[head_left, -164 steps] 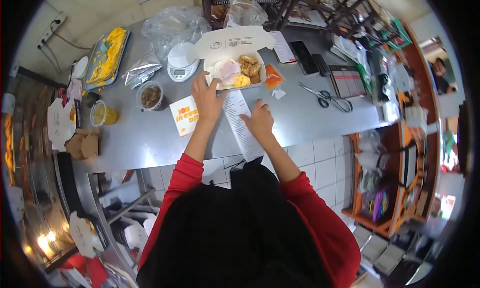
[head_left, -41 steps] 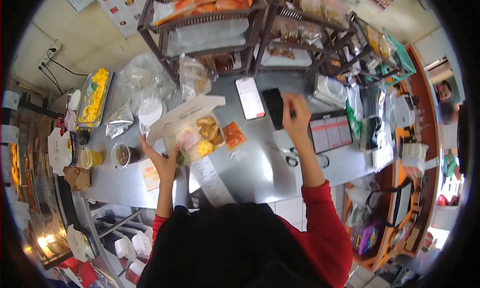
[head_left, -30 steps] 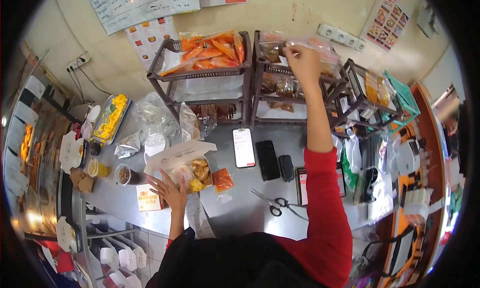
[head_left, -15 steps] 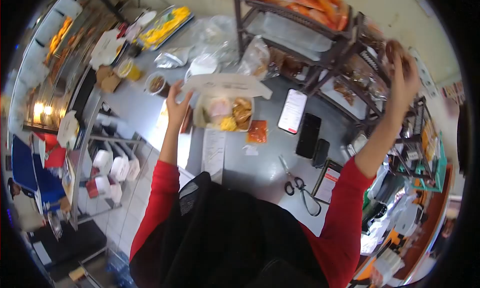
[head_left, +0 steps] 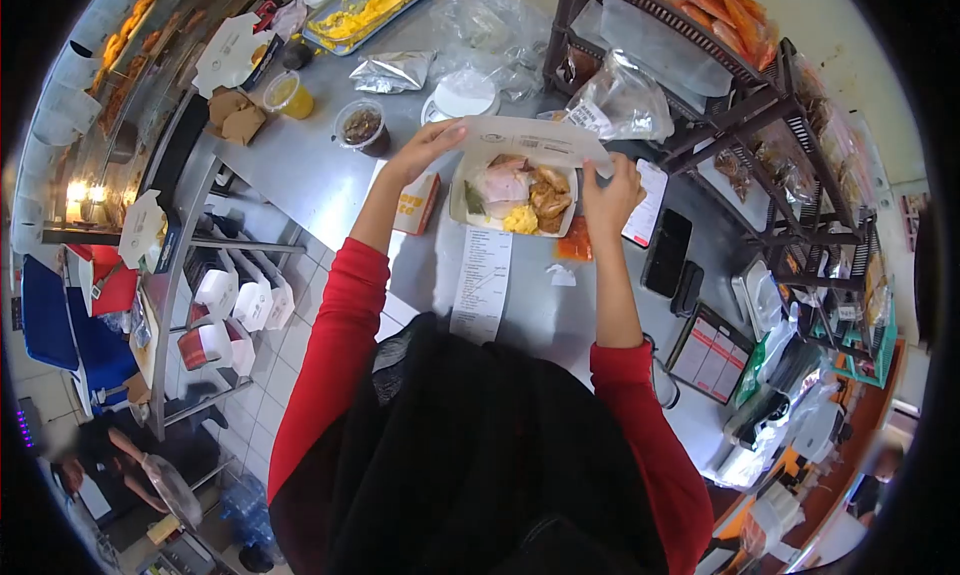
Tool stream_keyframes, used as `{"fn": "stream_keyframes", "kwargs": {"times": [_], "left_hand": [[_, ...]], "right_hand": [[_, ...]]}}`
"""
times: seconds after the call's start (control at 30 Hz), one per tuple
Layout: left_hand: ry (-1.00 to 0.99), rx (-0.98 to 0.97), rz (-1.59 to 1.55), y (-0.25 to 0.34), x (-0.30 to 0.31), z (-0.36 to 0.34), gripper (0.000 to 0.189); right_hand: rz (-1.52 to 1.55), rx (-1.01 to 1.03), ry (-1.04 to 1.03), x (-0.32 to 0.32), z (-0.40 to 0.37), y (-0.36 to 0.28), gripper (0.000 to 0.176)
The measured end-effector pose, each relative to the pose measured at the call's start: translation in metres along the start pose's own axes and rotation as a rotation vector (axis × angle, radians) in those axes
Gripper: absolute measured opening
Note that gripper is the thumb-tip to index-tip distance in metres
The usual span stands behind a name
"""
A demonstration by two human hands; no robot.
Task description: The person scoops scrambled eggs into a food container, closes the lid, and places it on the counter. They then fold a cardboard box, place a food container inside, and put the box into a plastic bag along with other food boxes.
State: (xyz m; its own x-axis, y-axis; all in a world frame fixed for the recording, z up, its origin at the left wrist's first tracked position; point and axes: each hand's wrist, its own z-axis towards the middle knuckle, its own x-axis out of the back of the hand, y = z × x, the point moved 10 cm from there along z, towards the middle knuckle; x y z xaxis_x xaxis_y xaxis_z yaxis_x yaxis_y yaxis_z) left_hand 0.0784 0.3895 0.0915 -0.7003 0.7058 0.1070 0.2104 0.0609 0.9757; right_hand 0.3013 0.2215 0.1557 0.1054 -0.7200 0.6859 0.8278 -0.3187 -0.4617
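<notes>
A white cardboard takeout box (head_left: 458, 201) stands on the metal table with its lid (head_left: 530, 135) raised. Inside are a pale mound, yellow scrambled-looking food (head_left: 520, 219) and brown cooked pieces (head_left: 550, 197). My left hand (head_left: 425, 153) grips the lid's left corner, fingers pinched on it. At the lid's right end, my right hand (head_left: 615, 197) has thumb and fingers closed on the edge. A red sauce packet (head_left: 574, 243) lies beside the box, partly behind my right wrist. Below the box runs a long printed receipt (head_left: 482, 280).
An orange-and-white carton (head_left: 416, 205) and a lidded cup of dark contents (head_left: 362, 128) are left of the box. Two phones, one lit (head_left: 648, 203) and one black (head_left: 667, 252), lie right. A dark rack (head_left: 700, 125) rises behind. At lower left, a co-worker's hands hold something clear (head_left: 172, 487).
My right hand has come down from the rack at upper right, where it held a brown item, to the lid. My left hand has moved onto the lid's left corner. The view has shifted.
</notes>
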Motion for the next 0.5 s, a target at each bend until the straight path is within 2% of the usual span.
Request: {"fn": "stream_keyframes", "kwargs": {"times": [0.03, 0.07, 0.1, 0.13, 0.2, 0.23, 0.3, 0.33, 0.37, 0.47, 0.5], "left_hand": [[-0.026, -0.034, -0.015, -0.006, -0.003, 0.002, 0.05], [0.029, -0.025, -0.077, -0.018, 0.0, 0.0, 0.053], [0.085, -0.018, -0.137, -0.02, -0.005, -0.007, 0.055], [0.142, -0.012, -0.198, -0.022, -0.012, -0.014, 0.057], [0.211, -0.014, -0.566, -0.031, -0.033, -0.022, 0.058], [0.247, -0.011, -0.749, -0.037, -0.042, -0.027, 0.058], [0.231, -0.1, -0.762, -0.053, -0.056, -0.031, 0.055], [0.224, -0.141, -0.769, -0.038, -0.064, -0.041, 0.053], [0.257, -0.113, -0.907, -0.032, -0.068, -0.057, 0.041], [0.348, -0.421, -0.071, -0.017, -0.048, -0.085, 0.032], [0.368, -0.522, 0.138, -0.001, -0.042, -0.092, 0.02]], "right_hand": [[0.101, 0.065, -0.021, -0.003, -0.002, 0.0, 0.032], [0.203, 0.129, -0.042, -0.006, -0.006, -0.001, 0.033], [0.483, 0.057, -0.176, -0.028, -0.015, 0.01, 0.028], [0.691, -0.087, -0.19, -0.033, -0.021, 0.015, 0.026], [1.1, -0.385, -0.206, -0.05, -0.046, 0.013, 0.022], [0.966, -0.406, -0.179, -0.044, -0.048, 0.012, 0.028], [1.13, -0.529, -0.087, -0.043, -0.056, -0.004, 0.034], [1.211, -0.593, -0.039, -0.043, -0.063, -0.005, 0.037], [1.511, -0.738, -0.117, -0.059, -0.076, -0.006, 0.047], [1.13, -0.376, -0.259, -0.04, -0.073, -0.001, 0.038], [1.141, -0.455, -0.368, -0.047, -0.081, 0.006, 0.029]]}}
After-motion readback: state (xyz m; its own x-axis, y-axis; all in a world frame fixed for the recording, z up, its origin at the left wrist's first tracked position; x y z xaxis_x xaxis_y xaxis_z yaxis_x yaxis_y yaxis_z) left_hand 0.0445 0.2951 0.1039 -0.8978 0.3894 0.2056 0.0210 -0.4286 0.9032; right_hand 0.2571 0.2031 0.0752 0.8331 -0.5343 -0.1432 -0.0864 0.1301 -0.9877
